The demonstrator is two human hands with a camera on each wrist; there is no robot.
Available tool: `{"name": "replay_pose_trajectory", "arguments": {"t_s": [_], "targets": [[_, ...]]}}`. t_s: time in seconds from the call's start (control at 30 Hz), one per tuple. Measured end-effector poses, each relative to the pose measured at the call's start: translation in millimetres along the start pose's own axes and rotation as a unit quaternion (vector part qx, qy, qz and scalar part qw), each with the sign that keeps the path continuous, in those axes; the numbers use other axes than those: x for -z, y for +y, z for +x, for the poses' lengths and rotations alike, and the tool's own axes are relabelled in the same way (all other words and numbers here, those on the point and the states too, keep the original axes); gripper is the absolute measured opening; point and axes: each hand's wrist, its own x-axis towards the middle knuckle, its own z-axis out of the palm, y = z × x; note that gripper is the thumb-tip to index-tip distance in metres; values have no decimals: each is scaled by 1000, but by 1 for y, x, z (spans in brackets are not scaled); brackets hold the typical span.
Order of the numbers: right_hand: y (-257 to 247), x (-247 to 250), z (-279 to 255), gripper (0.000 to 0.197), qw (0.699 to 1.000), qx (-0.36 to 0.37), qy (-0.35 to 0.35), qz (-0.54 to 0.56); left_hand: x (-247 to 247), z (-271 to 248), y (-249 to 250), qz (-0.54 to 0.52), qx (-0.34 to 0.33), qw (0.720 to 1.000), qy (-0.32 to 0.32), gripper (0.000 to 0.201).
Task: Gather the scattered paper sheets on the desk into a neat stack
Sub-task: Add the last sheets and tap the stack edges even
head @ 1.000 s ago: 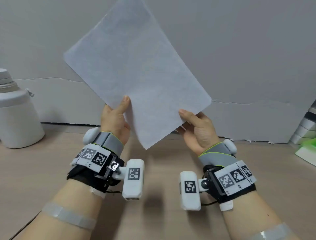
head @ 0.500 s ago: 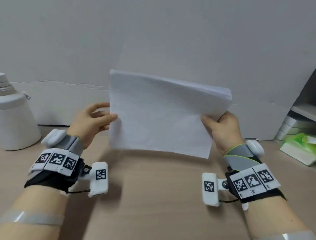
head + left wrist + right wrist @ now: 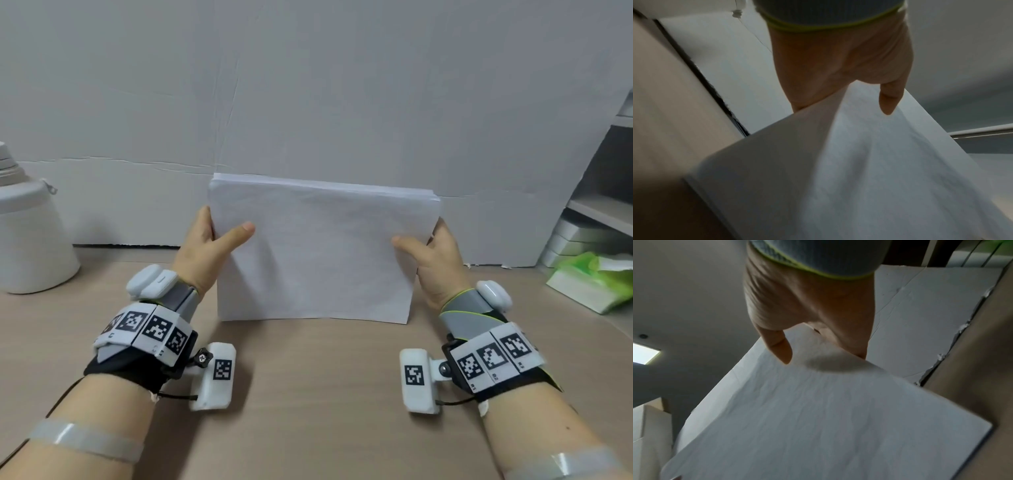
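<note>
A stack of white paper sheets (image 3: 315, 253) stands upright on its long edge on the wooden desk (image 3: 308, 394), its bottom edge touching the desktop. My left hand (image 3: 212, 246) grips the stack's left side, thumb on the front face and fingers behind. My right hand (image 3: 431, 253) grips the right side the same way. In the left wrist view the paper (image 3: 859, 170) fills the lower frame under my left hand (image 3: 838, 65). In the right wrist view the paper (image 3: 818, 418) lies below my right hand (image 3: 807, 305). The fingers behind the sheets are hidden.
A white jug (image 3: 30, 236) stands at the far left against the wall. At the right, grey shelves (image 3: 603, 205) hold flat boxes, and a green and white packet (image 3: 596, 281) lies on the desk. A white backing board (image 3: 137, 198) runs along the desk's rear.
The stack has turned from tilted in the air to level and has come down until its bottom edge meets the desk. My left hand has closed on the left side.
</note>
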Motion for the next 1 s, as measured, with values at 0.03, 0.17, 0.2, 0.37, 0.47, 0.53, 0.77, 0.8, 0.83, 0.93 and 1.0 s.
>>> {"name": "replay_pose_trajectory", "arguments": {"t_s": [0.03, 0.17, 0.2, 0.37, 0.47, 0.53, 0.77, 0.8, 0.83, 0.93, 1.0], "targets": [[1, -2, -1, 39, 1000, -2, 5, 8, -3, 0, -1, 3, -1, 1000, 0, 79], [-2, -8, 0, 35, 999, -25, 20, 9, -3, 2, -2, 8, 20, 1000, -4, 80], [-3, -9, 0, 33, 999, -31, 24, 8, -2, 3, -1, 3, 24, 1000, -5, 81], [-10, -7, -1, 35, 999, 4, 33, -1, 1, 4, 7, 16, -9, 1000, 17, 88], [-16, -5, -1, 60, 998, 26, 31, -38, 1, 6, 19, 69, -82, 994, 27, 103], [-19, -6, -2, 65, 998, 23, 24, -46, 3, 8, 27, 124, -124, 984, 31, 102], [-22, -9, -3, 61, 996, 23, 53, -61, 3, 9, 29, 268, -163, 948, 53, 45], [-23, -8, -3, 64, 996, 22, 58, -64, 3, 8, 30, 267, -167, 947, 56, 47], [-23, -8, -3, 66, 996, 23, 61, -64, 3, 9, 30, 270, -170, 946, 56, 52], [-24, -5, -4, 80, 994, 41, 60, -77, 4, 8, 32, 284, -172, 942, 55, 59], [-27, -4, -5, 89, 988, 68, 53, -125, 5, 8, 32, 287, -170, 941, 58, 49]]}}
